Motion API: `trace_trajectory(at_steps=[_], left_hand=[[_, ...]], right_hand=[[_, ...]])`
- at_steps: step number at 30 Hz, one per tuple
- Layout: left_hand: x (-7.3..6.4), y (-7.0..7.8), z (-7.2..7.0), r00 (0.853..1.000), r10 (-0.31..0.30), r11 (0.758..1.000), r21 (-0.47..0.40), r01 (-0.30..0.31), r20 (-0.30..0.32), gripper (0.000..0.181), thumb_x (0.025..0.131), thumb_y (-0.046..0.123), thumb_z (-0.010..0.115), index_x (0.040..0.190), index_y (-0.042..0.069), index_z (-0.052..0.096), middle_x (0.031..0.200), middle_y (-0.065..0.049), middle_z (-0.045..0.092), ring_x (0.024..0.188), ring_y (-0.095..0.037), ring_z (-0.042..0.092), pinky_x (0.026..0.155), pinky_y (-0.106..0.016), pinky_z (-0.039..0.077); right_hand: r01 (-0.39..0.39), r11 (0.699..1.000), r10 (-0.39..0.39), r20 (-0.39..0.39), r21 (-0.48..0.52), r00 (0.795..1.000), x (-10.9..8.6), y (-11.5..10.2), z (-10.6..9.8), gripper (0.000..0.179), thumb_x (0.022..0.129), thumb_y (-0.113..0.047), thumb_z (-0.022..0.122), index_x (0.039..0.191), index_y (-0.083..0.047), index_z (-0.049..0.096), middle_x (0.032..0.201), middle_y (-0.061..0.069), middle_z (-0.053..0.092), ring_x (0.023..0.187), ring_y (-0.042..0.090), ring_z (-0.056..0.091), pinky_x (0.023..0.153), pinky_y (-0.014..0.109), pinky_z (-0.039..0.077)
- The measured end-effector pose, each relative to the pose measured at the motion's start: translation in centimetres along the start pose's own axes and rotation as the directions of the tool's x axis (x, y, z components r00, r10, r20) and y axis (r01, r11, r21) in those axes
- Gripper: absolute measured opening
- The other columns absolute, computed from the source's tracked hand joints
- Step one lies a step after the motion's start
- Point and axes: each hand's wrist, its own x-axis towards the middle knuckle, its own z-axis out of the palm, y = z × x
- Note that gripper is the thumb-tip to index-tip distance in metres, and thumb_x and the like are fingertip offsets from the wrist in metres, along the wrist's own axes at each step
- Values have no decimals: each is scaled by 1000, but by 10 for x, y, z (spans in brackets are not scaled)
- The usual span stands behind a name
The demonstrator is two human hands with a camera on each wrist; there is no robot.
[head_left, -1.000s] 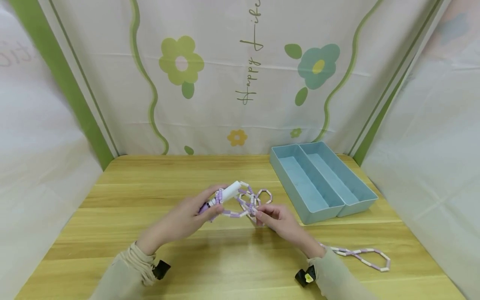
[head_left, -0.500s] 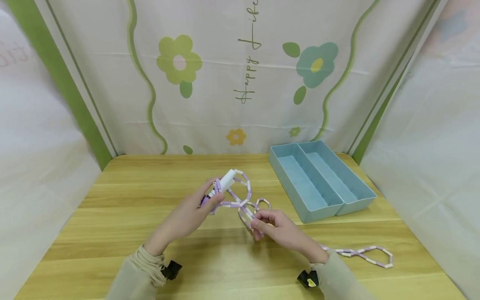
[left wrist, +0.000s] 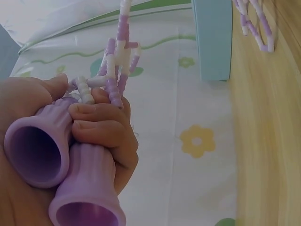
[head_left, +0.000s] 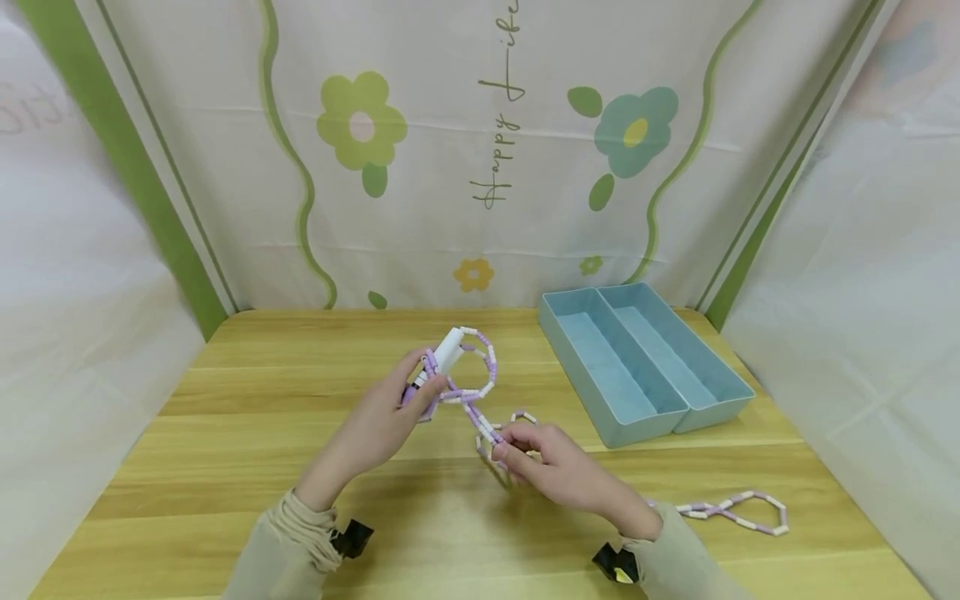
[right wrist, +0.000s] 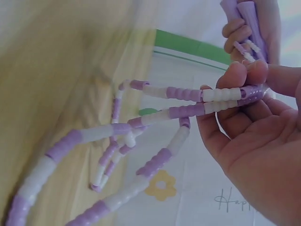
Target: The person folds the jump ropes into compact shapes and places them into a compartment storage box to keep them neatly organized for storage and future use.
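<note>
My left hand [head_left: 375, 425] grips the two handles [left wrist: 91, 172] of a beaded jump rope side by side. They are purple with flared, hollow ends, and white tips [head_left: 448, 348] show in the head view. A turn of purple and white beads [head_left: 430, 363] wraps round them by the thumb. From there the beaded rope [head_left: 491, 367] makes a loop and runs doubled to my right hand [head_left: 558, 467]. Its thumb and fingers pinch the doubled strands [right wrist: 188, 110], and further loops [right wrist: 155, 162] hang beyond, partly hidden behind that hand in the head view.
Another stretch of the beaded rope [head_left: 782, 517] lies in a loop on the wooden table [head_left: 225, 467], right of my right forearm. A light blue tray with two long compartments [head_left: 577, 375] stands at the back right. Printed fabric [head_left: 435, 208] walls in the table.
My right hand has moved down and slightly left, drawing the doubled strands away from the handles. My left hand has risen a little and tilted the handles more upright; the bead loop there opened wider.
</note>
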Motion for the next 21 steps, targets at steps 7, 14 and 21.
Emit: trace_trajectory(at_steps=[7, 14, 21], left_hand=[[-2, 2, 2, 1000, 4, 999, 50, -3, -20, 35, 101, 54, 44, 130, 35, 46, 76, -3, 54, 58, -18, 45, 51, -32, 40], [-3, 3, 7, 1000, 0, 997, 81, 2, -25, 34, 100, 55, 44, 129, 37, 46, 69, 0, 52, 53, -13, 39, 48, -30, 38], [-1, 3, 15, 999, 38, 986, 163, -42, 27, 37, 100, 56, 44, 133, 39, 46, 63, 3, 46, 49, -9, 37, 45, -28, 38]], right_hand=[[46, 998, -46, -9, -31, 999, 1, -13, -1, 16, 104, -28, 52, 99, -24, 67, 81, -4, 60, 67, 9, 53, 54, 26, 47], [131, 987, -130, 17, -98, 991, 2, -25, 8, 17, 105, -23, 51, 92, -23, 62, 77, -5, 52, 70, 7, 48, 57, 24, 45], [103, 979, -87, 96, -178, 992, 0, -34, 14, 20, 106, -29, 47, 92, -26, 61, 77, -11, 46, 74, 7, 45, 62, 22, 43]])
